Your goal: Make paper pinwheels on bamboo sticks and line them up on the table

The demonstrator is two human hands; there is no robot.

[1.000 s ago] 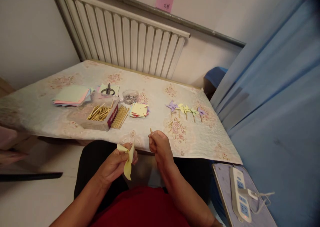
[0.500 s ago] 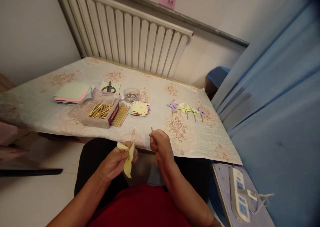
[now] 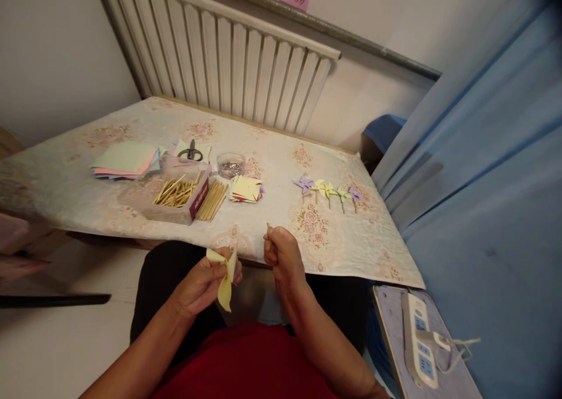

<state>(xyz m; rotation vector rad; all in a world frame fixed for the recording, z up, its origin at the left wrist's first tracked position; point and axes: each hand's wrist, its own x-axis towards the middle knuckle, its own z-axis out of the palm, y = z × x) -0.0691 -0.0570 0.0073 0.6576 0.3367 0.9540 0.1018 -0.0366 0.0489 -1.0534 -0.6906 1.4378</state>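
My left hand point(image 3: 199, 283) pinches a yellow paper pinwheel point(image 3: 227, 285) at its centre, its blades curled and one hanging down. Across a gap to the right, my right hand point(image 3: 283, 251) is closed around a thin wooden stick point(image 3: 268, 226); only the short tip shows above the fingers. Both hands are over my lap at the table's front edge. On the table, several finished pinwheels point(image 3: 325, 189) in purple, yellow and green lie in a row, each on a stick. A bundle of wooden sticks point(image 3: 212, 201) lies beside a pile of cut paper squares point(image 3: 246, 189).
A clear plastic box point(image 3: 169, 213) holds more sticks. Behind it are scissors point(image 3: 190, 152), a clear bowl of small metal pieces point(image 3: 230, 165) and stacked coloured paper point(image 3: 125, 160). At right, a power strip point(image 3: 420, 340) lies on a stool by a blue curtain point(image 3: 487, 212).
The hands barely move. My right hand shifts very slightly, and the stick's tip tilts a little to the right. The pinwheel stays in my left hand.
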